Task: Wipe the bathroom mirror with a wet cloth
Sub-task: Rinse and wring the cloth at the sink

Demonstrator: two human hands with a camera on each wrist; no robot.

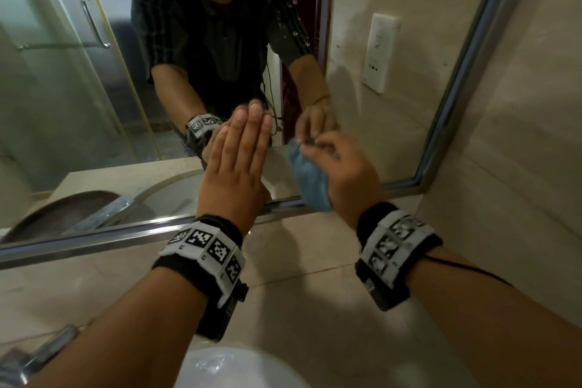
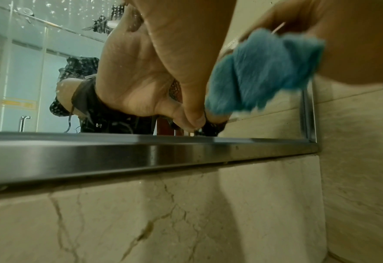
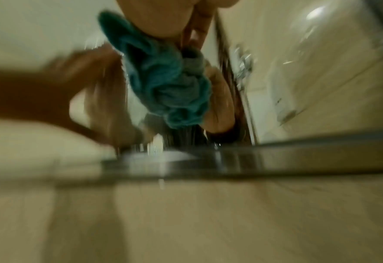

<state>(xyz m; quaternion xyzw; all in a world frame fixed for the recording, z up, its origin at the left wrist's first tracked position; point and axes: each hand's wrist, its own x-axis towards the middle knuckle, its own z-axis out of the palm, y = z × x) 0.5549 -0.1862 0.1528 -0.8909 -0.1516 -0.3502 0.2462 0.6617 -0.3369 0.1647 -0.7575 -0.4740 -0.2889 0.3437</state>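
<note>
Cloth (image 1: 307, 178): bunched, held in right hand (image 1: 343, 173) grip, against mirror (image 1: 126, 88) near its lower frame.
Left hand (image 1: 234, 164): flat, fingers straight, holding nothing.
Risk: bunched cloth probably smears; droplets above stay unwiped.

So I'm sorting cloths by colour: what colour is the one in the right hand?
Blue cloth, clearest in the left wrist view.

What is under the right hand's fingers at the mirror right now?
A bunched blue cloth, gripped by the right hand low on the mirror, beside the flat left hand. The fingers hide where the cloth meets the glass.
</note>
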